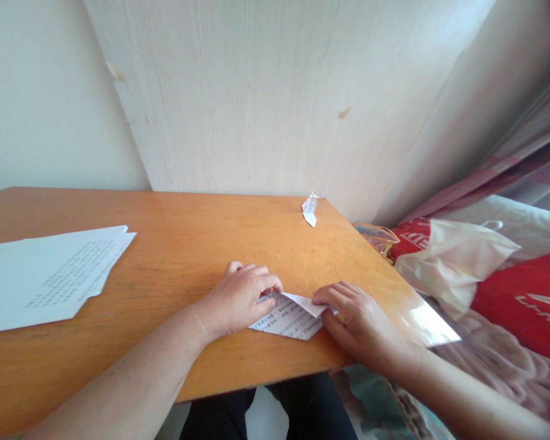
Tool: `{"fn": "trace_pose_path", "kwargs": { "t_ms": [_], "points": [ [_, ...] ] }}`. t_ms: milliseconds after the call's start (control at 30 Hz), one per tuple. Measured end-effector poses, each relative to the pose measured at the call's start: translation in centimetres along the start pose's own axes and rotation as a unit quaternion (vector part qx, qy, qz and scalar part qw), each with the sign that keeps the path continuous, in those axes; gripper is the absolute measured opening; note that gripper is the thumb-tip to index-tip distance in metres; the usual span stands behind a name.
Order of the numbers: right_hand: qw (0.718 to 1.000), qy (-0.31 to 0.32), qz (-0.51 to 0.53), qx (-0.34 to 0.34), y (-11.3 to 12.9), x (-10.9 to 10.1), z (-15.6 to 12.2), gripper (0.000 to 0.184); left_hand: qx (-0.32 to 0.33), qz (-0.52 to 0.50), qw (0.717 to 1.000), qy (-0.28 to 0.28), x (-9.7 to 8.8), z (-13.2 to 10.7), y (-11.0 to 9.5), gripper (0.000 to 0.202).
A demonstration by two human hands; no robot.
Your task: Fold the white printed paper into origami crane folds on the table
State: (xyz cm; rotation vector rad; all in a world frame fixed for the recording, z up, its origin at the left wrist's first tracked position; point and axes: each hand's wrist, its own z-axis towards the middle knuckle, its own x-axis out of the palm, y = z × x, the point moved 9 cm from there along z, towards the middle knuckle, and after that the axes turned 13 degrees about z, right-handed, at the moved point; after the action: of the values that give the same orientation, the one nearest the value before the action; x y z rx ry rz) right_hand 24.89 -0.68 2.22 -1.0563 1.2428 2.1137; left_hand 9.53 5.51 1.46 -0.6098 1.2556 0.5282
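A sheet of printed paper [288, 319], partly folded, lies near the front edge of the wooden table. One flap of it is turned over toward the right. My left hand [244, 297] grips the paper's upper left part between thumb and fingers. At the right corner, my right hand [360, 321] pinches the folded flap, fingers on top and thumb below. Both hands cover parts of the sheet's ends.
A stack of printed sheets [50, 278] lies on the left of the table [187, 235]. A small folded paper piece [310, 209] sits at the far right corner. Beyond the right edge are a red bag [527, 305], a cream plastic bag [458, 256] and pinkish cloth.
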Motion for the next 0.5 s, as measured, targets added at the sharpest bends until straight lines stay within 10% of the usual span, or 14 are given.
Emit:
{"fn": "trace_pose_path", "kwargs": {
  "t_ms": [500],
  "points": [
    [0.996, -0.038, -0.006, 0.085, 0.6, 1.2, -2.7, 0.011, -0.016, 0.089, 0.996, 0.005, -0.6, -0.1, -1.5, 0.012]
  ]
}}
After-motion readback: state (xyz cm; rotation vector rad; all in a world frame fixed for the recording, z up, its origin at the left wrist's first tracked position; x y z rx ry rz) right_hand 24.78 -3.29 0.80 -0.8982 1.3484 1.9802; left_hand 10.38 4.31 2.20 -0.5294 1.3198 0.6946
